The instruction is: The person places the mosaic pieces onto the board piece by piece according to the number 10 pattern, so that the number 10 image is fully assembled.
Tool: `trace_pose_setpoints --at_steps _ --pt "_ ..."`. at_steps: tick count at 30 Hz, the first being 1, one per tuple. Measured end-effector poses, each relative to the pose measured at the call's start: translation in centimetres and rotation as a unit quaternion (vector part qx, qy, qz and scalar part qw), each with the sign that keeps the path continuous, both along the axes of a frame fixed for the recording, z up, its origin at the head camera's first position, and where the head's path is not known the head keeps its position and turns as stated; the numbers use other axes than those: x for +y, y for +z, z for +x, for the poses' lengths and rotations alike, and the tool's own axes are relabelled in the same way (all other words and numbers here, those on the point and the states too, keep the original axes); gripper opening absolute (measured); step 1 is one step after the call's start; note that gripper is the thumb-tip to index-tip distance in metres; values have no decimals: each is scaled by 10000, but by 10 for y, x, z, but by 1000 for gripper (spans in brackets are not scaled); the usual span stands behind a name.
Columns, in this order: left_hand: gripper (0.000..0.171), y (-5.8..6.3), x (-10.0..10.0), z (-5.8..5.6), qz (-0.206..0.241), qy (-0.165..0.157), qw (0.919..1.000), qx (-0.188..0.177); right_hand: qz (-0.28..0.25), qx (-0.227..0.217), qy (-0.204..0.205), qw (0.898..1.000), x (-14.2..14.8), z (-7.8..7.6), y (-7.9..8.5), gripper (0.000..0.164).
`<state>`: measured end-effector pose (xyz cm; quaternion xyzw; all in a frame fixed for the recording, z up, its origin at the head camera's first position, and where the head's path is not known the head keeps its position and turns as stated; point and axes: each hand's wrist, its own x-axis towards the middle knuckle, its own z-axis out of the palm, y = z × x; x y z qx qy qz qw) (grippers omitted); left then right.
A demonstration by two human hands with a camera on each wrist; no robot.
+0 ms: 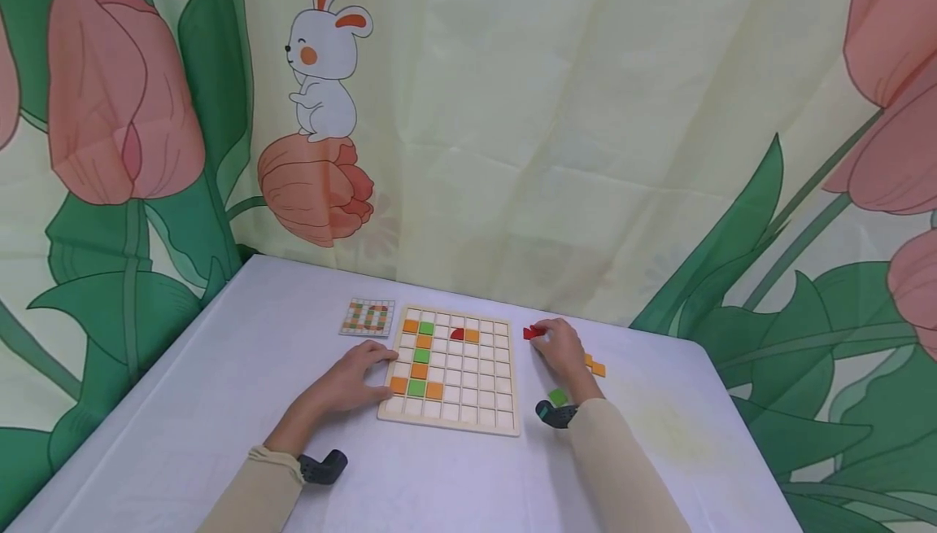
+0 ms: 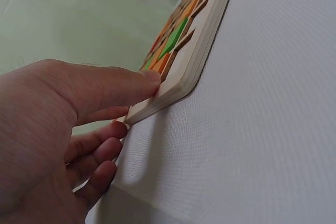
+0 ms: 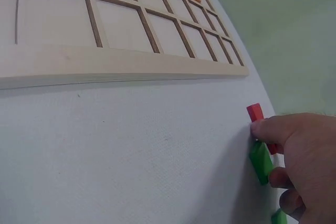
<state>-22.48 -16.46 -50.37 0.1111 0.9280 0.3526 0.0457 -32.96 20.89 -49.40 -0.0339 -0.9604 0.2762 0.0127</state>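
A wooden grid board (image 1: 450, 425) lies on the table, with orange and green square tiles set in its left columns. A red quarter-round tile (image 1: 457, 334) and an orange tile (image 1: 472, 337) sit side by side in an upper row. My left hand (image 1: 350, 378) rests at the board's left edge; in the left wrist view its thumb (image 2: 131, 85) lies straight on the rim. Beyond the board's right side, my right hand (image 1: 562, 351) pinches a red tile (image 3: 255, 112) between thumb and fingers, low over the table. Green tiles (image 3: 261, 162) lie right beneath that hand.
A small pattern card (image 1: 368, 317) lies past the board's upper left corner. Loose orange tiles (image 1: 599, 370) lie right of my right hand, and a green tile (image 1: 559, 396) lies near its wrist. Behind the table (image 1: 468, 484) hangs a printed curtain (image 1: 512, 150).
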Motion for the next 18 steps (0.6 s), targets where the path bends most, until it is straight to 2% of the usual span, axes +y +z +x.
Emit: trace_pose_setpoints --at_steps 10,18 --pt "57 0 0 0 18 28 10000 -22 47 1 81 10000 -7 8 1 34" --pt "57 -1 0 0 -12 18 10000 -1 509 173 440 9976 -12 11 4 41"
